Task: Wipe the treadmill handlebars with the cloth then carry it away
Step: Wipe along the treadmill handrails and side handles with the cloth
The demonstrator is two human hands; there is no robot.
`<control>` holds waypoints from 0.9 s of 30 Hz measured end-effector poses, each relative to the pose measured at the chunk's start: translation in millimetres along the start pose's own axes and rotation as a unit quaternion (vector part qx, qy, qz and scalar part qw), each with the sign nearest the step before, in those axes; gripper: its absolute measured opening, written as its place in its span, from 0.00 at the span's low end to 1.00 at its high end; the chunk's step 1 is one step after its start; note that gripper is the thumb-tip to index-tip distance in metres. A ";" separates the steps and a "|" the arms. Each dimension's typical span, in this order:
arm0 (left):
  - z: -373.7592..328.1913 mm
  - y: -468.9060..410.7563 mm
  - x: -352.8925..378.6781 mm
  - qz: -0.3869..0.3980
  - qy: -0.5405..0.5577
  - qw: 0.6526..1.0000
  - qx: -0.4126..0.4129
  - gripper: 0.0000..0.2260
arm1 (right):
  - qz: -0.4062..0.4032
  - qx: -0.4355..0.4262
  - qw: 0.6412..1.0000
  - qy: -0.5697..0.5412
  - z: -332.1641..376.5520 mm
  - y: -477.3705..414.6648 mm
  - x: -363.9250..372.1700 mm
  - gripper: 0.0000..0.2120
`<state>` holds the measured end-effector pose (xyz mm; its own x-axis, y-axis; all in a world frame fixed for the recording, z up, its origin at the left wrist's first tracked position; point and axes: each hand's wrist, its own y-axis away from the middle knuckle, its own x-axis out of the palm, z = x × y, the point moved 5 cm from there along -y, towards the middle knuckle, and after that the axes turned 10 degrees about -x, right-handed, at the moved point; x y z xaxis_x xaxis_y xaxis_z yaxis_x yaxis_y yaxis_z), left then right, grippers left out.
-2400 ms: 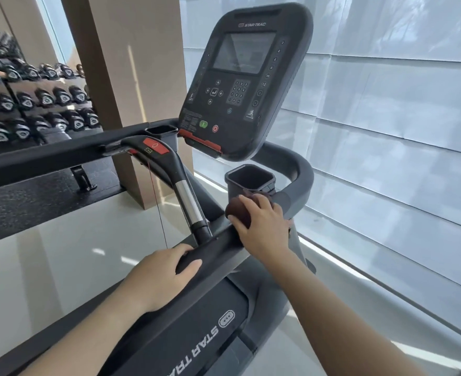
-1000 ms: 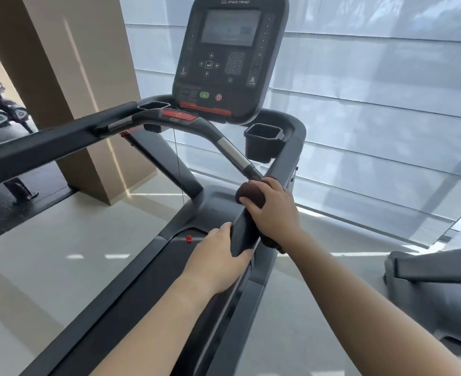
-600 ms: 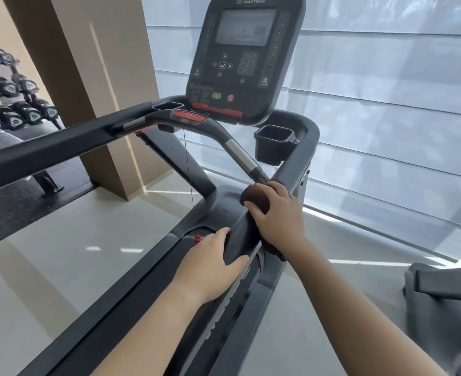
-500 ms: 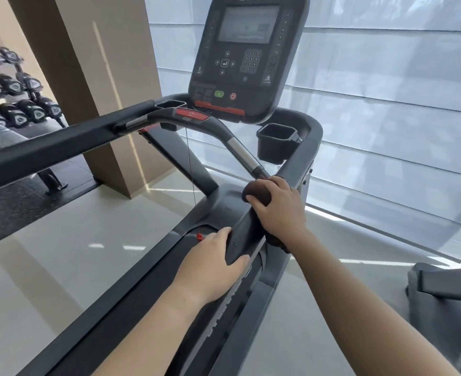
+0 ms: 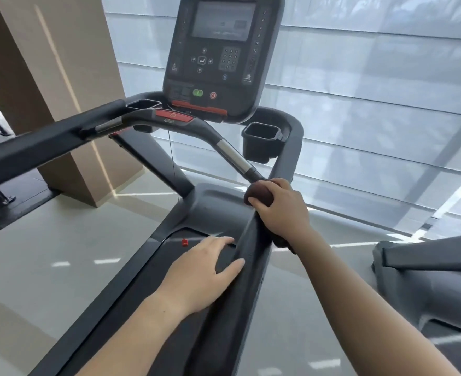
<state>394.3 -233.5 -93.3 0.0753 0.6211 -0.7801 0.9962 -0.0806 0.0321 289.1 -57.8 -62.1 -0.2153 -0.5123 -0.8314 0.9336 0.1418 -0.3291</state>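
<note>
The treadmill's right handlebar (image 5: 247,248) is a dark padded bar running from the bottom of the view up toward the console. My right hand (image 5: 280,210) presses a dark brown cloth (image 5: 259,195) around its upper part, just below the silver grip sensor (image 5: 233,156). The cloth is bunched under the palm, with a bit showing under the wrist. Lower down, my left hand (image 5: 206,272) lies against the inner side of the same bar with its fingers loosened and spread. The left handlebar (image 5: 34,147) crosses the left of the view.
The console (image 5: 218,55) with screen and keypad stands ahead, a cup holder (image 5: 261,141) to its right. A red safety clip (image 5: 184,242) hangs on a cord over the belt deck. A tan pillar (image 5: 61,90) stands left, blinds cover the window, and another machine (image 5: 427,280) sits right.
The view has turned to face the console more squarely. My left hand has loosened from gripping the bar to lying flat beside it. My right hand with the cloth stays high on the bar.
</note>
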 end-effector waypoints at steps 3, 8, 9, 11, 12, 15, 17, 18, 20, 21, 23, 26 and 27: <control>15.5 -16.4 -23.1 0.029 -0.003 0.999 0.040 0.25 | -0.009 0.041 0.999 0.014 8.0 12.2 0.4 0.23; 17.4 -31.9 -76.1 0.111 -0.021 0.988 0.110 0.22 | -0.005 0.164 0.986 0.010 57.3 80.7 0.1 0.25; 16.5 -32.0 -86.1 0.131 -0.026 0.984 0.119 0.21 | 0.010 0.179 0.983 0.030 71.3 93.7 2.0 0.26; 14.2 -31.8 -104.4 0.166 -0.033 0.977 0.133 0.22 | 0.046 0.210 0.973 0.082 94.9 110.9 7.1 0.26; 13.2 -32.5 -112.2 0.180 -0.031 0.973 0.138 0.21 | 0.060 0.228 0.966 0.102 102.9 114.6 8.7 0.27; 9.1 -37.4 -129.3 0.206 -0.024 0.967 0.150 0.21 | 0.073 0.281 0.948 0.127 112.7 111.7 7.7 0.27; 5.3 -44.8 -134.3 0.219 -0.028 0.962 0.162 0.21 | 0.072 0.297 0.943 0.134 111.6 102.1 7.6 0.26; 3.8 -50.0 -134.7 0.223 -0.031 0.960 0.169 0.21 | 0.071 0.299 0.941 0.140 109.6 95.9 8.7 0.26; 0.0 -62.9 -131.9 0.229 -0.041 0.955 0.185 0.21 | 0.062 0.299 0.940 0.150 102.3 83.0 10.3 0.26; -2.3 -70.7 -129.6 0.230 -0.047 0.952 0.195 0.20 | 0.057 0.298 0.940 0.153 97.5 75.8 10.5 0.26; -7.3 -89.0 -124.2 0.232 -0.058 0.947 0.213 0.20 | 0.046 0.301 0.940 0.153 86.6 60.9 9.7 0.26; -14.9 -122.1 -114.1 0.236 -0.067 0.941 0.231 0.19 | 0.032 0.296 0.940 0.168 69.8 37.4 11.0 0.25; -17.7 -134.1 -110.1 0.237 -0.071 0.940 0.236 0.19 | 0.029 0.293 0.939 0.178 63.7 28.1 12.4 0.25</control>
<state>253.2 -277.2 -0.6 0.4657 0.3212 -0.8246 0.7196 -0.6797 0.1417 330.9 -114.1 -53.2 -0.1431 -0.1876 -0.9718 0.9216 -0.3833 -0.0617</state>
